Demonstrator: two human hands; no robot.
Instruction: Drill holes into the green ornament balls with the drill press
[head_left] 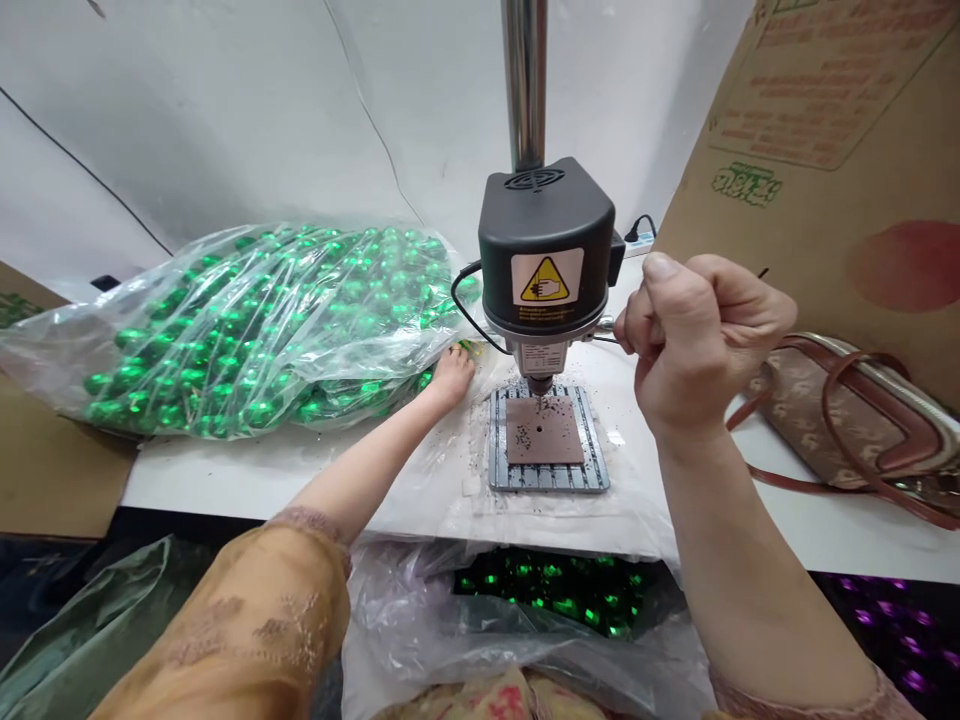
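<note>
A small bench drill press with a black motor housing (546,250) stands in the middle of the table. My right hand (697,335) is closed in a fist at its right side, around the feed handle, which is mostly covered by the fingers. Below the drill bit (541,390), a brown square plate (544,445) with a dark hole lies on the slotted metal base (499,470), strewn with dark shavings. At the right edge of a clear plastic bag of shiny green balls (300,320), my left hand (454,378) has its fingers curled together; what they grip is hidden.
Another plastic bag (405,620) with dark green balls lies open below the table's front edge. On the right are a brown handbag (840,430) and a large cardboard box (817,130). Purple balls (889,625) show at lower right. A black cable loops beside the drill.
</note>
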